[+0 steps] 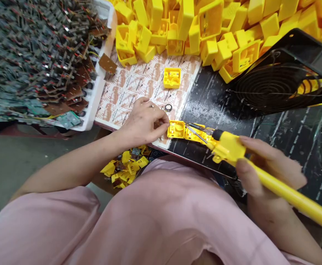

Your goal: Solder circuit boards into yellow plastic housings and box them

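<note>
Yellow plastic housing [176,129] lies open-side up at the centre of the view, on the near edge of the tabletop [221,110], where a printed paper sheet [128,88] meets the black surface. Left hand [143,121], at 9 o'clock of the housing, has its fingers closed in a pinch against the housing's left edge, a ring visible on one finger. Right hand [263,165], at 4 o'clock, has its fingers wrapped around the yellow handle of a soldering iron [232,149], whose metal tip points toward 10 o'clock and reaches just beside the housing's right side. A small round metal part [168,107] rests on the sheet at 12 o'clock of the left hand; a second, separate yellow housing [172,77] lies farther up. A heap of yellow housings [205,29] fills 12 to 2 o'clock, a white tray of circuit boards [39,55] occupies 10 o'clock, and a black fan [276,84] stands at 2 o'clock.
</note>
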The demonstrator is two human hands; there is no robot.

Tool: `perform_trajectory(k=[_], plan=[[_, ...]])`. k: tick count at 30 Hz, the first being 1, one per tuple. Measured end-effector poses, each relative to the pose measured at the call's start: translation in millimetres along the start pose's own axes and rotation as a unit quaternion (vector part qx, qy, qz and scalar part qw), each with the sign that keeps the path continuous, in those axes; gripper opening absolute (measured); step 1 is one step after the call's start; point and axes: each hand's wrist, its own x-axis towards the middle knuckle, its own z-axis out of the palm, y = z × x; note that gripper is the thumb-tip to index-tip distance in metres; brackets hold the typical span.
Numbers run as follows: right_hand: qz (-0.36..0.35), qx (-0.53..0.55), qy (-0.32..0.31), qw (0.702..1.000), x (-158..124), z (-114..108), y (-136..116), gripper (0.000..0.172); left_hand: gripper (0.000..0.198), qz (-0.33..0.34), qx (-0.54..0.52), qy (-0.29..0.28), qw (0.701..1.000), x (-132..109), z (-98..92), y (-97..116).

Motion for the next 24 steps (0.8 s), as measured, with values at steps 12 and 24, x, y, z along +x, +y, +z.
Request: perform_trajectory(k=[12,24], plan=[[-0.202,-0.049,-0.075,0.975,15.7,14.9,-9.5,0.023,0.022,0.054,0.045,0.087,0.994,-2.4,16.6,-4.3],[-0.156,-0.034,-0.108,0.981,14.7,-7.9,-14.9,0.019,0.021,0.081,0.057,0.089,0.991,-0.8,17.8,-6.7]])
